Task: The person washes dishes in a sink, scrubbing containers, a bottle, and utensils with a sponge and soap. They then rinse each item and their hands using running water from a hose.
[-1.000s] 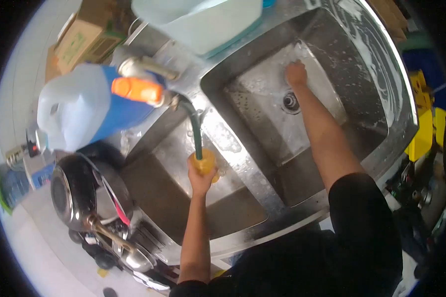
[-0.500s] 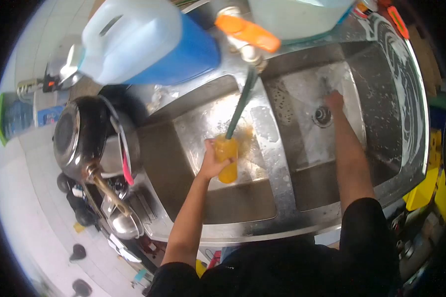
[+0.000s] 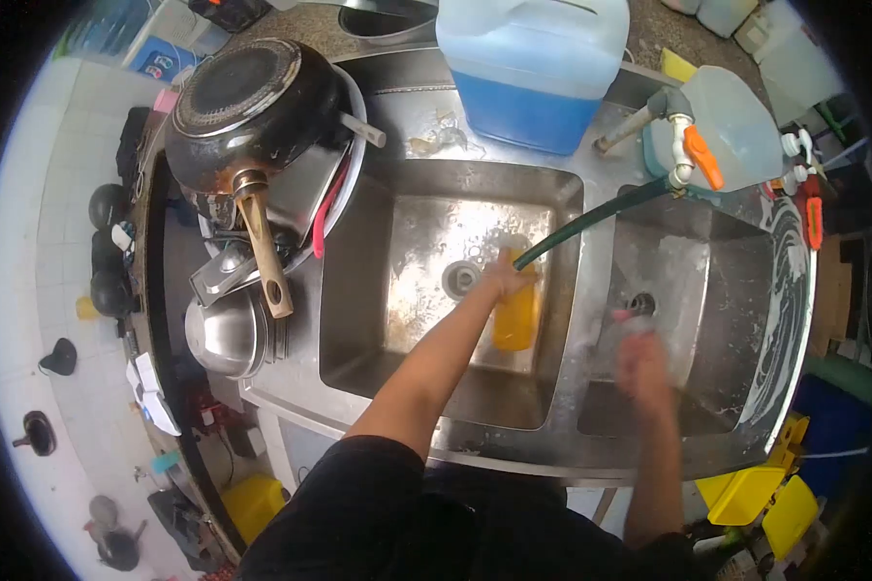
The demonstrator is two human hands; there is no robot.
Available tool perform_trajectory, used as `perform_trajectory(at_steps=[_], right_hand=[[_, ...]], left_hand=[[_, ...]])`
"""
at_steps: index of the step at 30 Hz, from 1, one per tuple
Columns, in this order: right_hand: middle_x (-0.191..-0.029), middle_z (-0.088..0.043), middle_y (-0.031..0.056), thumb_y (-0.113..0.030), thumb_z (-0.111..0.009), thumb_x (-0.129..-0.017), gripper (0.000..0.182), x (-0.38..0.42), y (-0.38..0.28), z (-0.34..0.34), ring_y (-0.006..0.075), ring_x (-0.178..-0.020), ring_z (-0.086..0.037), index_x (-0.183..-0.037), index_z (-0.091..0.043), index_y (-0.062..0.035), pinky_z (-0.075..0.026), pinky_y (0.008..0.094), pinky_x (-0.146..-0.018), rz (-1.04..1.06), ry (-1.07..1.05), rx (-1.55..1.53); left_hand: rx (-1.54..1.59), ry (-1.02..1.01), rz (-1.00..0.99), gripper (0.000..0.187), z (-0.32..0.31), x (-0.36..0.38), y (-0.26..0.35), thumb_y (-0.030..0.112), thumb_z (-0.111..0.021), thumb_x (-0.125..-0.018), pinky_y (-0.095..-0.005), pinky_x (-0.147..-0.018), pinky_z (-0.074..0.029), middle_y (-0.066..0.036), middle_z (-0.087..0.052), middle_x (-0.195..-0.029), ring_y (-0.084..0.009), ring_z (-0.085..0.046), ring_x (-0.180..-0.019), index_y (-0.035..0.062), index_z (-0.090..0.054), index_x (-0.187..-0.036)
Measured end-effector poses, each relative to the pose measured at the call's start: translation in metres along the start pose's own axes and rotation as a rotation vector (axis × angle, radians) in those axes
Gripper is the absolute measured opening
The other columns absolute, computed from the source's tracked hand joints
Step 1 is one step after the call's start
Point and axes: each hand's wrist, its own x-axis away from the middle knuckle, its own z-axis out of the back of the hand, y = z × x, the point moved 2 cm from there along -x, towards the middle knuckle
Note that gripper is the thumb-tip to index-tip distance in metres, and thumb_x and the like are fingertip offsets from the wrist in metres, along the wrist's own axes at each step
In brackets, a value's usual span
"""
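My left hand [image 3: 506,277] is wrapped round the top of an upright yellow-orange bottle [image 3: 515,321] over the left basin [image 3: 358,300]. A green hose [image 3: 591,219] runs from the tap with the orange handle [image 3: 702,158] down to the bottle's mouth, beside my fingers. My right hand [image 3: 641,366] is over the right basin [image 3: 736,320], just below its drain [image 3: 640,304]. It is smeared by motion, and a small pinkish thing shows at its fingertips. Whether the fingers grip that thing is not clear.
A jug of blue liquid [image 3: 533,102] stands behind the left basin, and a translucent tub [image 3: 722,126] is behind the tap. Left of the sink are a stacked black pan [image 3: 252,107] and metal bowls [image 3: 225,334]. Foam coats the right ledge [image 3: 794,281].
The view has turned and shifted. My right hand has drawn back from beyond the right drain to the near side of it. My left hand still holds the bottle at the hose end.
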Motion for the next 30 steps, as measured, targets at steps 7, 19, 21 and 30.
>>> perform_trajectory(at_steps=[7, 19, 21, 30], right_hand=[[-0.075, -0.057, 0.0002, -0.01, -0.05, -0.097, 0.019, -0.066, 0.134, -0.152, 0.008, -0.051, -0.047, -0.111, -0.061, -0.0025, -0.036, 0.0239, -0.042, -0.042, -0.031, 0.092], [-0.055, -0.04, -0.0044, -0.052, -0.057, -0.099, 0.045, -0.237, 0.139, -0.196, 0.0104, -0.047, -0.038, -0.081, -0.055, -0.0105, -0.033, 0.0302, -0.045, -0.184, -0.103, -0.454], [-0.057, -0.041, -0.0043, -0.05, -0.056, -0.101, 0.044, -0.253, 0.152, -0.189, 0.0102, -0.048, -0.04, -0.082, -0.056, -0.0097, -0.035, 0.0298, -0.046, -0.076, -0.062, -0.551], [-0.067, -0.051, 0.0002, -0.012, -0.059, -0.097, 0.009, -0.224, 0.142, -0.193, 0.0106, -0.052, -0.047, -0.101, -0.064, -0.0052, -0.039, 0.0274, -0.048, -0.162, -0.102, -0.593]], left_hand=[[0.162, 0.288, -0.675, 0.097, 0.018, 0.048, -0.063, 0.022, -0.087, -0.064, -0.0478, -0.096, -0.05, -0.027, -0.061, -0.123, -0.0439, -0.062, -0.113, 0.0004, -0.034, -0.143], [0.173, 0.427, -0.399, 0.072, 0.066, 0.075, -0.132, 0.025, -0.082, -0.068, -0.0445, -0.093, -0.052, -0.022, -0.065, -0.116, -0.04, -0.064, -0.108, 0.0037, -0.044, -0.125], [0.311, 0.42, -0.362, 0.074, 0.071, 0.078, -0.143, 0.024, -0.083, -0.069, -0.043, -0.092, -0.053, -0.021, -0.065, -0.116, -0.0367, -0.066, -0.108, 0.0023, -0.043, -0.127], [0.349, 0.281, -0.286, 0.077, 0.05, 0.074, -0.156, 0.024, -0.084, -0.073, -0.0403, -0.089, -0.055, -0.019, -0.066, -0.115, -0.0304, -0.068, -0.106, -0.0017, -0.038, -0.129]])
